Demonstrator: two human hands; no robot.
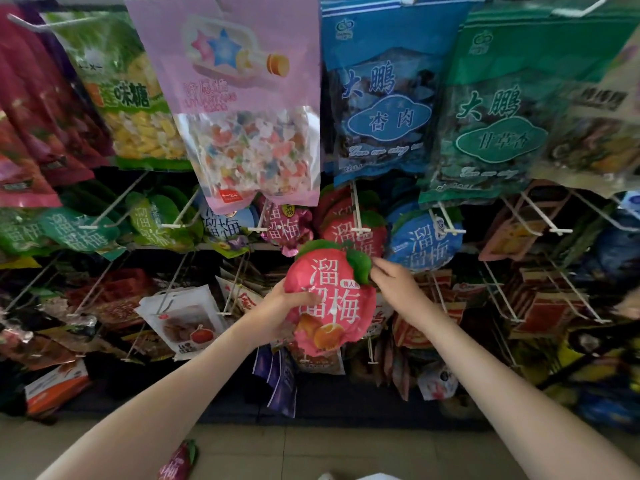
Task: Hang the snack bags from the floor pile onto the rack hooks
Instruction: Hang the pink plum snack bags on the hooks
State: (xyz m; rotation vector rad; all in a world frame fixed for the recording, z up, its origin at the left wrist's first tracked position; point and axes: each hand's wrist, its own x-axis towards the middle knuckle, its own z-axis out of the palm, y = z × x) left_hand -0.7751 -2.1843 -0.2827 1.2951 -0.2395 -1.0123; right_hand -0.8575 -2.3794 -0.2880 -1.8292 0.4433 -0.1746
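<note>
The left hand [287, 306] grips the left edge of the pink bag [329, 299], the right hand [391, 282] seems to pinch its green top corner, and the nearest hook [360, 232] sits just above at one o'clock, nearer that hand.

Round bag [332, 299]: pink-red, green leaves on top, white characters, orange fruit printed low. Above it, a pink bag [239, 81] with blue and pink stars over multicoloured sweets [256, 150]. Next a blue bag [377, 91], then a green bag [491, 116], each with a white-edged cloud. Floor bag [176, 464] is magenta on a beige floor [311, 452].
</note>
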